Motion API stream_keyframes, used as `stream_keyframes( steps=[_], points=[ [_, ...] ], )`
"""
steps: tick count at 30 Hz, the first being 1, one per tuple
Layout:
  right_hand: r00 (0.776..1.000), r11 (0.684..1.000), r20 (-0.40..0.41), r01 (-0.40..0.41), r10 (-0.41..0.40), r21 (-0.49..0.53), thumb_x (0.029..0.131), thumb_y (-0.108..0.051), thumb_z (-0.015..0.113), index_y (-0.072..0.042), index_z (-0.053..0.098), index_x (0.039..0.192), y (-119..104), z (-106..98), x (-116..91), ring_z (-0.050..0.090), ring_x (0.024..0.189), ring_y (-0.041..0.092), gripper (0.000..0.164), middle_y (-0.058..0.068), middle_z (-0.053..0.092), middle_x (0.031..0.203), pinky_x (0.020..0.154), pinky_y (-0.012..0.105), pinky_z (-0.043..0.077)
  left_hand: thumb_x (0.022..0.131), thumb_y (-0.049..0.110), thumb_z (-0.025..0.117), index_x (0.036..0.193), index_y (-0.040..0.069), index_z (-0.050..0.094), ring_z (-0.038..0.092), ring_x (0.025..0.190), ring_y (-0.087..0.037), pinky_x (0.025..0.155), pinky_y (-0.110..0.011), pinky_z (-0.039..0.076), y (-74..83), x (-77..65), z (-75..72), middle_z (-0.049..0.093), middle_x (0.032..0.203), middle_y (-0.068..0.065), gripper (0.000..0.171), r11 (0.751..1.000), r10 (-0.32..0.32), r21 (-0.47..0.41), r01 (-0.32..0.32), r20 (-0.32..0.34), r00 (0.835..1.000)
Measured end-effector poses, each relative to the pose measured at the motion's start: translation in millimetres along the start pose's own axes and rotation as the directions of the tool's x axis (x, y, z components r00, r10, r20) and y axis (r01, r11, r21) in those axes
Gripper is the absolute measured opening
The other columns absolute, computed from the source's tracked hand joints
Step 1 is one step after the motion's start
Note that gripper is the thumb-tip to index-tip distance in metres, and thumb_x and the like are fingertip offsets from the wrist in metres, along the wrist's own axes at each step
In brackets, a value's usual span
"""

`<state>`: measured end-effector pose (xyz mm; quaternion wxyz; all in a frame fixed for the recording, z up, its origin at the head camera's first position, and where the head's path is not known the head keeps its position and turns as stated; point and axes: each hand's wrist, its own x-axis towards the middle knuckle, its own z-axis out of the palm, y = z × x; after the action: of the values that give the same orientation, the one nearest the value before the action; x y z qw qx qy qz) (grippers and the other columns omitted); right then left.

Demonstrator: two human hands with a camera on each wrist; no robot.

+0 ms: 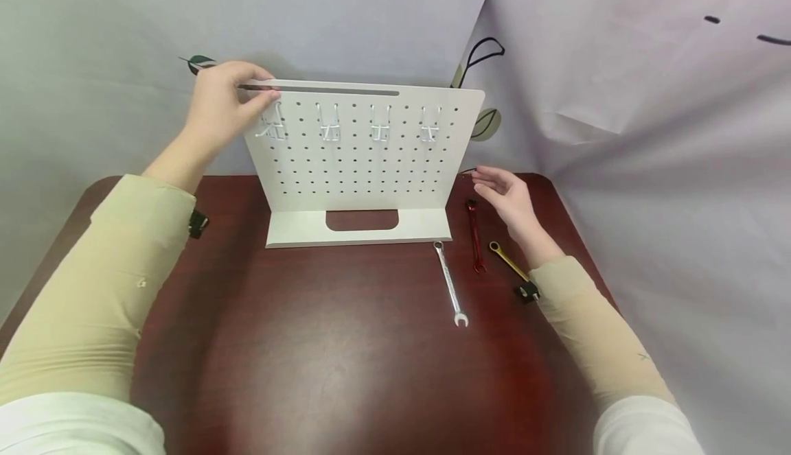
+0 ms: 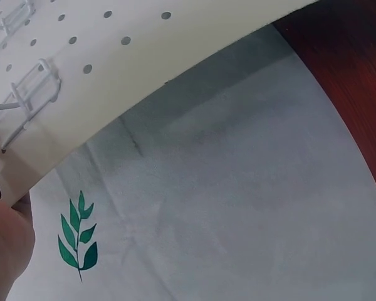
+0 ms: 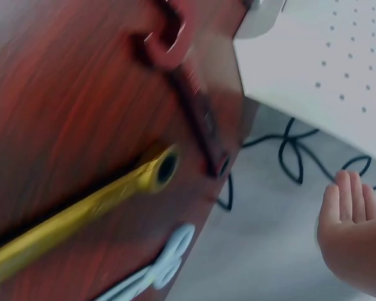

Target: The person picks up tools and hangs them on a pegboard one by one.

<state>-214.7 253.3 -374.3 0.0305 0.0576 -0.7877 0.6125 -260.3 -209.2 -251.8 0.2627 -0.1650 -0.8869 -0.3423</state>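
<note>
A white pegboard (image 1: 364, 201) stands on the table, with several white wire hooks (image 1: 330, 134) along its upper rows. My left hand (image 1: 225, 101) grips its top left corner at the long slot, thumb in front. In the left wrist view that hand (image 2: 9, 241) shows only partly, below a hook. Off the board's right side, my right hand (image 1: 503, 197) holds nothing, its fingers extended and close together. Near it lie a red wrench (image 1: 475, 235) and a gold wrench (image 1: 510, 261). A silver wrench (image 1: 449, 280) lies in front of the board's right corner.
The dark red wooden table (image 1: 309, 345) backs onto a pale cloth (image 1: 371, 16) printed with leaves and lines. More cloth hangs on the right side. In the right wrist view, a white looped thing (image 3: 169, 257) lies by the table edge, near the gold wrench.
</note>
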Motion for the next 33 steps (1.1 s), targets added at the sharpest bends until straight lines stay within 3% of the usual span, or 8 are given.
stream_keyframes(
  steps=[2, 4, 12, 16, 20, 23, 30, 33],
  points=[
    [1.000, 1.000, -0.008, -0.002, 0.002, -0.013, 0.103, -0.004, 0.064, 0.012, 0.056, 0.145, 3, -10, -3, 0.069, 0.105, -0.007, 0.046, -0.018, 0.074, 0.111, 0.093, 0.008, 0.052, 0.095, 0.006, 0.077, 0.107, -0.005, 0.079, 0.044, 0.080, 0.025, 0.078, -0.001, 0.037, 0.0, -0.6, 0.9, 0.076, 0.108, -0.028, 0.016, 1.000, 0.009, 0.001, -0.009, -0.007, 1.000],
    [1.000, 1.000, -0.018, -0.015, 0.014, -0.027, 0.103, -0.006, 0.065, 0.011, 0.057, 0.144, 6, -18, -7, 0.069, 0.104, -0.007, 0.045, -0.026, 0.072, 0.103, 0.091, 0.008, 0.052, 0.095, 0.006, 0.076, 0.107, -0.005, 0.078, 0.043, 0.080, 0.024, 0.079, -0.002, 0.036, -0.7, -1.0, 1.4, 0.076, 0.108, -0.028, 0.016, 1.000, 0.016, 0.003, -0.016, -0.012, 1.000],
    [0.993, 0.990, -0.066, -0.107, 0.102, -0.088, 0.102, -0.008, 0.069, 0.003, 0.064, 0.136, 24, -51, -18, 0.068, 0.094, -0.010, 0.036, -0.025, 0.074, 0.097, 0.087, 0.006, 0.052, 0.097, 0.007, 0.074, 0.109, -0.007, 0.076, 0.040, 0.084, 0.026, 0.083, -0.004, 0.035, -1.6, -2.6, 1.0, 0.077, 0.109, -0.025, 0.019, 0.999, 0.028, 0.031, -0.028, -0.011, 1.000],
    [0.989, 0.984, -0.073, -0.136, 0.128, -0.113, 0.101, -0.004, 0.068, 0.011, 0.062, 0.137, 38, -68, -20, 0.068, 0.090, -0.013, 0.039, -0.026, 0.073, 0.092, 0.084, 0.005, 0.052, 0.098, 0.009, 0.075, 0.111, -0.005, 0.077, 0.039, 0.083, 0.027, 0.083, -0.004, 0.035, -1.1, -3.1, 1.3, 0.077, 0.111, -0.023, 0.019, 0.999, 0.012, 0.042, -0.012, -0.003, 1.000],
    [0.985, 0.980, -0.077, -0.161, 0.153, -0.113, 0.099, 0.003, 0.067, 0.019, 0.056, 0.138, 50, -81, -22, 0.067, 0.085, -0.014, 0.044, -0.028, 0.071, 0.086, 0.081, 0.004, 0.053, 0.097, 0.010, 0.075, 0.110, -0.003, 0.078, 0.068, 0.094, -0.005, 0.085, -0.010, 0.038, -1.5, -2.4, 3.3, 0.078, 0.111, -0.023, 0.019, 0.998, 0.028, 0.057, -0.028, -0.013, 1.000],
    [0.983, 0.975, -0.070, -0.176, 0.168, -0.135, 0.098, 0.004, 0.067, 0.021, 0.055, 0.137, 58, -89, -23, 0.067, 0.082, -0.014, 0.044, -0.028, 0.070, 0.084, 0.078, 0.004, 0.052, 0.097, 0.010, 0.075, 0.110, -0.002, 0.078, 0.069, 0.102, -0.038, 0.086, -0.013, 0.039, -1.1, -2.0, 4.3, 0.078, 0.110, -0.023, 0.018, 0.997, 0.037, 0.061, -0.036, -0.013, 0.999],
    [0.981, 0.954, -0.025, -0.190, 0.190, -0.230, 0.097, 0.003, 0.069, 0.023, 0.056, 0.135, 71, -100, -24, 0.065, 0.078, -0.015, 0.045, -0.025, 0.069, 0.086, 0.075, 0.004, 0.052, 0.096, 0.010, 0.075, 0.108, -0.001, 0.078, 0.068, 0.097, -0.031, 0.083, -0.011, 0.037, -0.6, -2.2, 5.3, 0.079, 0.109, -0.022, 0.017, 0.997, 0.045, 0.061, -0.043, -0.023, 0.999],
    [0.981, 0.946, -0.006, -0.186, 0.191, -0.265, 0.097, 0.002, 0.071, 0.023, 0.057, 0.135, 73, -102, -22, 0.065, 0.079, -0.017, 0.046, -0.013, 0.075, 0.094, 0.075, 0.005, 0.052, 0.096, 0.010, 0.076, 0.108, -0.001, 0.078, 0.068, 0.099, -0.034, 0.084, -0.011, 0.038, -0.7, -3.3, 3.8, 0.079, 0.110, -0.021, 0.017, 0.997, 0.038, 0.062, -0.036, -0.031, 0.999]
  ],
)
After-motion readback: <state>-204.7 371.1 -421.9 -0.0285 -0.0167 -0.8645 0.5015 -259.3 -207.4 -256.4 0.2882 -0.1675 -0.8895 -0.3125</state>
